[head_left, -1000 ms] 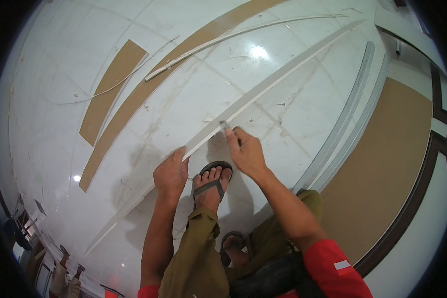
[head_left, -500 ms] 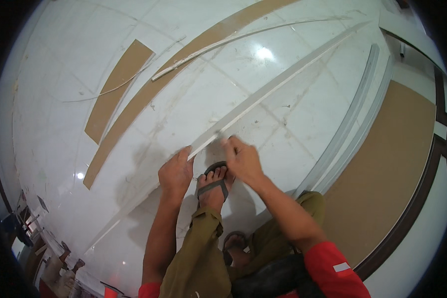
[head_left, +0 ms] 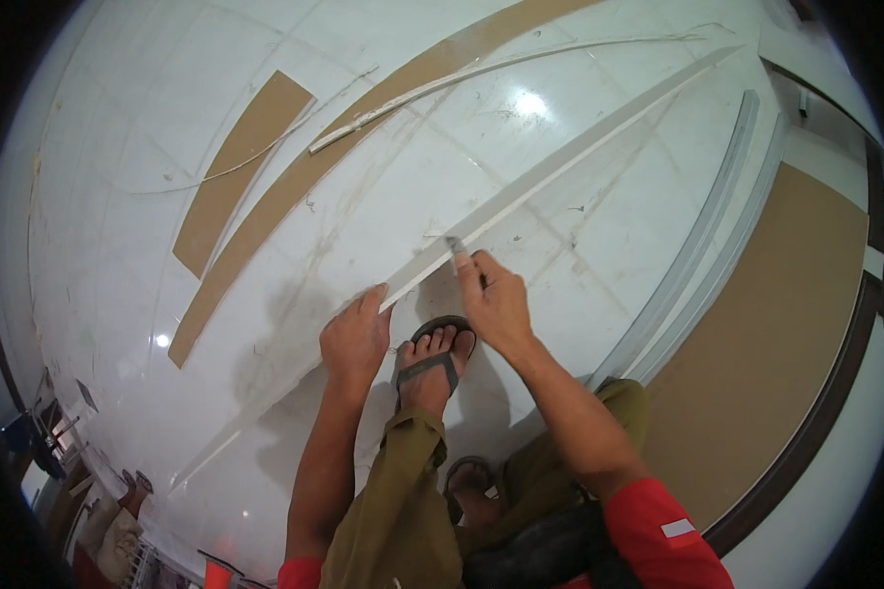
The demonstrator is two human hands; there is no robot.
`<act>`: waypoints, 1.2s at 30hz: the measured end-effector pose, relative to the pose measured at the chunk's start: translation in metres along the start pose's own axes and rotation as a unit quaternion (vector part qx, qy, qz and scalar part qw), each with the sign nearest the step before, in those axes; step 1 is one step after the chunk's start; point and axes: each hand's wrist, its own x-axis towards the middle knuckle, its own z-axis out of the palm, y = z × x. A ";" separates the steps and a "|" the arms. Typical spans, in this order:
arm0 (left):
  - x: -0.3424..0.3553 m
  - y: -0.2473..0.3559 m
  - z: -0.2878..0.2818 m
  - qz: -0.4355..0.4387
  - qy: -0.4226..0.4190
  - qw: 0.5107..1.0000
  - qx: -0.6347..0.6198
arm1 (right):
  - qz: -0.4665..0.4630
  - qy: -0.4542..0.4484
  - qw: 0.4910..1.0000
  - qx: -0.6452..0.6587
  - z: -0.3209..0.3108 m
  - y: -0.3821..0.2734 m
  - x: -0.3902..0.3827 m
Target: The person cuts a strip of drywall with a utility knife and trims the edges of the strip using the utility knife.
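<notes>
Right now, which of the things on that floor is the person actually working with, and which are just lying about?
In use:
- long white strip, pressed down by the left hand
- small blade-like tool in the right hand, tip on the strip
- sandalled foot, close beside the strip

Lying about:
- brown board offcuts
- thin curved white trim
- pale rail at right

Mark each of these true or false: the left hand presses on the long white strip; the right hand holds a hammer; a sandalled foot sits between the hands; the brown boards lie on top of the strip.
1. The left hand presses on the long white strip: true.
2. The right hand holds a hammer: false; it holds a small thin tool against the strip.
3. A sandalled foot sits between the hands: true.
4. The brown boards lie on top of the strip: false; they lie apart on the white floor.
</notes>
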 end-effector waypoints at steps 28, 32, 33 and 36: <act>-0.002 -0.003 0.005 -0.016 -0.027 0.999 -0.029 | -0.040 -0.060 0.996 -0.050 0.025 0.002 -0.023; -0.007 -0.014 0.001 -0.004 -0.018 0.998 -0.055 | -0.074 0.169 0.983 -0.013 -0.018 0.026 0.032; -0.010 -0.019 0.000 -0.017 -0.036 0.998 -0.039 | -0.075 0.176 0.981 -0.016 -0.033 0.024 0.042; -0.024 -0.033 -0.010 -0.026 -0.065 0.997 -0.024 | 0.017 0.185 0.979 0.086 -0.073 0.023 0.057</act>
